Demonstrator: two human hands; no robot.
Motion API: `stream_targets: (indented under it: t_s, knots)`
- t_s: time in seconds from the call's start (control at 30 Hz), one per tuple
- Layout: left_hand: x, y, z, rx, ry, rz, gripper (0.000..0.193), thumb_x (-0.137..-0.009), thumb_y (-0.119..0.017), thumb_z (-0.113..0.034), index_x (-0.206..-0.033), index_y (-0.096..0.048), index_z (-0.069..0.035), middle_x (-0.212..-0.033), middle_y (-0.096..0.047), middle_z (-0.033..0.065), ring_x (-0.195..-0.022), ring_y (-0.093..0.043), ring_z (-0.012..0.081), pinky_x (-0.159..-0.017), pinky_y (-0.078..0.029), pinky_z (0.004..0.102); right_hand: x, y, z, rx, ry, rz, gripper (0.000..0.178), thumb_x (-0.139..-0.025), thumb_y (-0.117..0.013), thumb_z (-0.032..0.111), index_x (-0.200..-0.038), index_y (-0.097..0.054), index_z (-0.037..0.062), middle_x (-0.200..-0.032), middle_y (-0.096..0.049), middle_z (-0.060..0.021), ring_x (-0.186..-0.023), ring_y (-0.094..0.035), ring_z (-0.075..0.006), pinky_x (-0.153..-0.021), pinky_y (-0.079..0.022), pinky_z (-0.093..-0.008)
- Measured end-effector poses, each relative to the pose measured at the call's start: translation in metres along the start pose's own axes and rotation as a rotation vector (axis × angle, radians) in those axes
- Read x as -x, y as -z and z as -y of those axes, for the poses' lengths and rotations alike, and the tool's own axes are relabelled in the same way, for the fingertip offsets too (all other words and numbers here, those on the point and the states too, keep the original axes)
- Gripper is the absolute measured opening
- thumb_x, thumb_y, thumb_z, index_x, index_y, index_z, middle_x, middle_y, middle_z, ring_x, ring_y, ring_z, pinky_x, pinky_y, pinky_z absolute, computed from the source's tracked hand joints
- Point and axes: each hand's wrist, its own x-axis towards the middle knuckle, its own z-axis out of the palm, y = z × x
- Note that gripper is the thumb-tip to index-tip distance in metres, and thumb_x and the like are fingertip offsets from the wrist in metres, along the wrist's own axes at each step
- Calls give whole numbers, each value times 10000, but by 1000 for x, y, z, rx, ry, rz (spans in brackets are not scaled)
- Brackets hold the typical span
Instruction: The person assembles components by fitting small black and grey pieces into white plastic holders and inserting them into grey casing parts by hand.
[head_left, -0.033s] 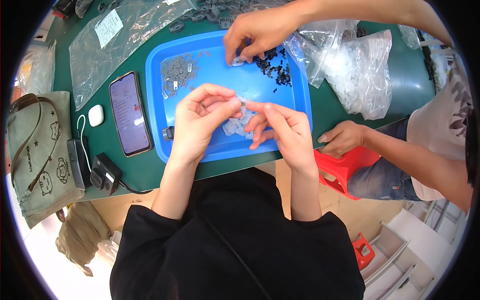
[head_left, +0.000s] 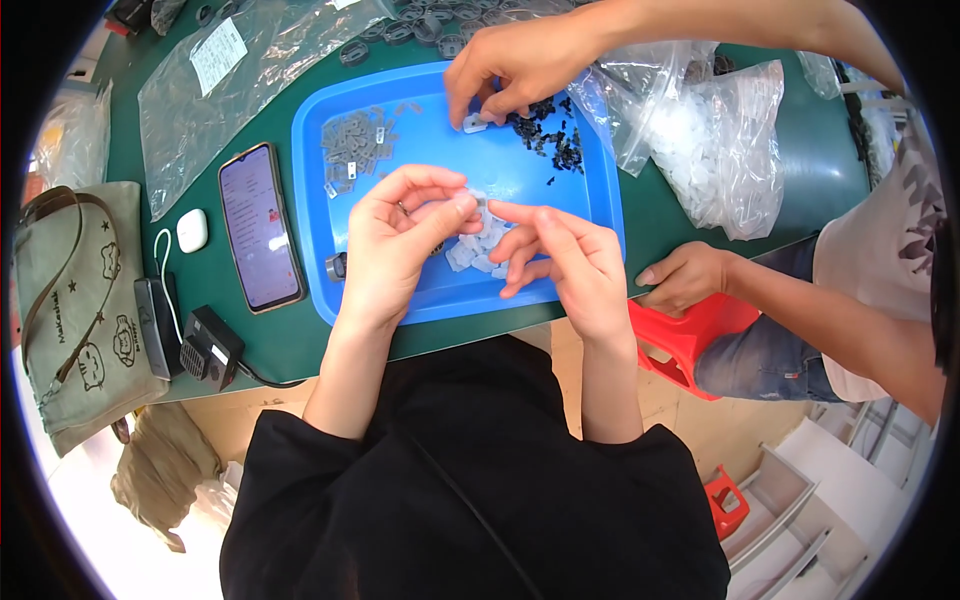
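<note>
**Our left hand has edged slightly leftward**

Its thumb and finger pinch a small pale piece over the blue tray. Our right hand is loosely spread, index tip beside it, contact unclear.

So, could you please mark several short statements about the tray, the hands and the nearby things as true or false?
1. The phone lies left of the blue tray. True.
2. Tiny black pieces fill the tray's upper left. False: small grey pieces lie there; the tiny black pieces are at upper right.
3. The person's left hand and right hand are both above the tray. True.
4. The co-worker has both hands above the tray. False: one co-worker's hand is; the other hand is outside it.
</note>
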Motion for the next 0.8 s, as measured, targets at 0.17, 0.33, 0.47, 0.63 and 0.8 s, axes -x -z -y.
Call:
stream_targets:
  t_s: [0.17,0.33,0.47,0.63,0.8]
  knots:
    - [-5,8,-1,20,-65,-150,213,-887,-614,-26,-1086,-601,48,-931,-648,107,-845,-651,162,-784,-532,269,0,10,-12,382,377,-274,233,-964,-493,92,-1006,-652,-72,-768,-624,-71,-651,-562,-96,-624,-459,-209]
    - [-7,9,3,11,-77,-154,229,-889,-615,-40,-1101,-600,47,-928,-652,106,-847,-653,162,-792,-532,266,-2,16,-24,492,576,-450,188,-934,-512,64,-922,-659,-53,-739,-618,-74,-642,-577,-109,-588,-459,-219]
    - [-6,7,2,-21,-86,-179,219,-869,-638,-25,-1070,-601,54,-931,-663,126,-837,-659,167,-780,-538,269,1,15,-29,651,689,-523,143,-895,-544,36,-864,-663,-37,-708,-611,-82,-610,-584,-124,-569,-453,-224]
    - [-3,7,0,-25,-125,-278,198,-838,-663,9,-1019,-599,57,-933,-667,150,-813,-667,180,-753,-550,268,1,16,-30,665,712,-521,128,-878,-556,28,-851,-668,-29,-695,-608,-84,-603,-586,-131,-561,-445,-227]
    - [1,-1,-5,-30,-149,-303,195,-830,-669,23,-1000,-585,63,-938,-666,162,-828,-668,182,-765,-554,270,2,18,-31,678,722,-502,123,-869,-558,21,-848,-669,-26,-685,-607,-84,-597,-583,-132,-552,-437,-230]
